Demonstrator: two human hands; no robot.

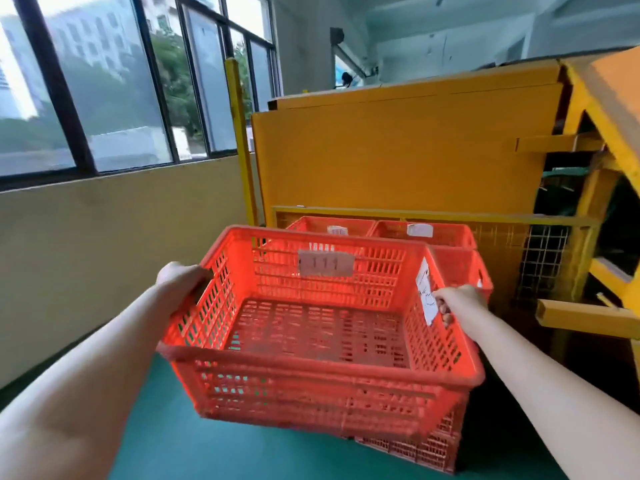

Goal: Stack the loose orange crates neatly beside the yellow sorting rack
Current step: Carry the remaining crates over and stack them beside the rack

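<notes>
Left fingers (194,273): curled tight round the left rim of the orange crate (311,327), tips tucked out of sight behind the slotted wall.
Right fingers (445,311): hooked over the right rim, tips showing inside the crate, clamped on just beside the paper tag (426,292).
Left hand (180,282): gripping, mid-left of the frame, bare forearm running down to the lower left corner.
Right hand (457,303): gripping, mid-right, forearm running off to the lower right.
Orange crate: centre of the frame, open side up, empty, tilted a little, with a grey label (325,263) reading 111 on its far wall.
Lower crate (415,445): peeking out under the held one's right corner; whether the two touch, I cannot tell.
Back-left crate (332,225) and back-right crate (422,237): side by side against the foot of the rack, just beyond the held one.
Yellow sorting rack (398,150): big and upright, filling the upper right.
Green floor (207,445): along the bottom.
Windows (121,81): upper left, above a cream wall (104,237).
</notes>
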